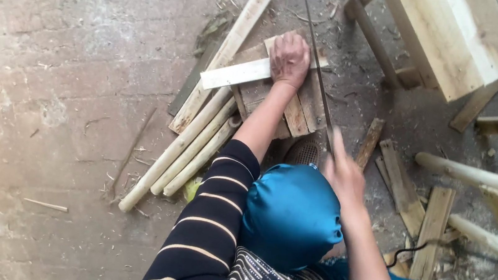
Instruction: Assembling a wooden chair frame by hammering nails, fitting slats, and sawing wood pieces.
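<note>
My left hand [289, 58] presses flat on a short pale plank [238, 73] that lies across a small stack of wood boards [299, 111] on the ground. My right hand [344, 173], blurred, grips the handle end of a long thin saw blade [318, 73] that runs up past the right side of my left hand and crosses the plank's end. A striped dark sleeve [206, 216] covers my left arm. A blue head cloth [290, 216] hides part of the boards.
A long flat slat [224, 53] and three round pale poles [188, 149] lie left of the stack. A wooden bench or frame [454, 38] stands at the upper right. Loose boards [403, 186], poles [476, 175] and shavings litter the right. Bare concrete floor [50, 73] spreads left.
</note>
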